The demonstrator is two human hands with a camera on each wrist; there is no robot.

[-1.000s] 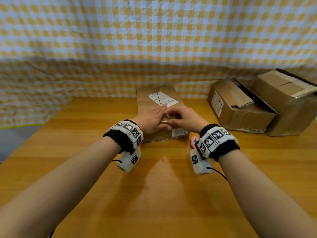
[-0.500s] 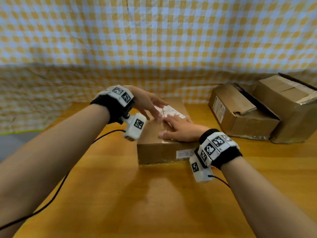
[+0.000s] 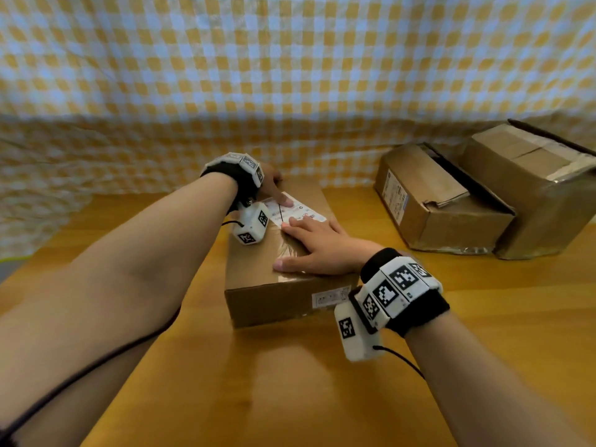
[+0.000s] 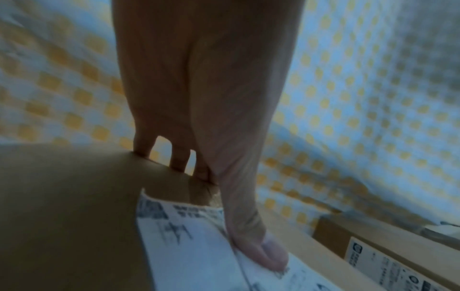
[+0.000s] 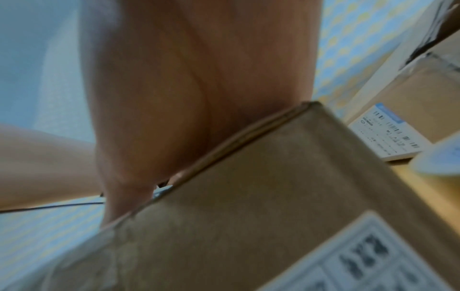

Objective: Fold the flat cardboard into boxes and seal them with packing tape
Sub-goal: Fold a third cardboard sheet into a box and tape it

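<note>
Box: a closed brown cardboard box point(image 3: 258, 272) lies flat on the wooden table point(image 3: 290, 382), directly in front of the person, long side running away from them.
Label: a white shipping label point(image 3: 298, 212) is stuck on the box's top toward the far end; a smaller white sticker point(image 3: 330, 298) sits on the near side face.
Left hand: the left hand point(image 3: 271, 185) reaches over the far end of the box, fingers point(image 4: 178, 157) hooked over the far edge and thumb pressing down on the label, so it grips the box.
Right hand: the right hand point(image 3: 317, 246) lies flat on the box top, fingers straight and spread, palm pressing down.
Other boxes: two more cardboard boxes point(image 3: 442, 201) point(image 3: 535, 185) stand side by side at the right, well apart from the hands.
Backdrop: a yellow-and-white checked cloth point(image 3: 290, 75) hangs behind the table.
</note>
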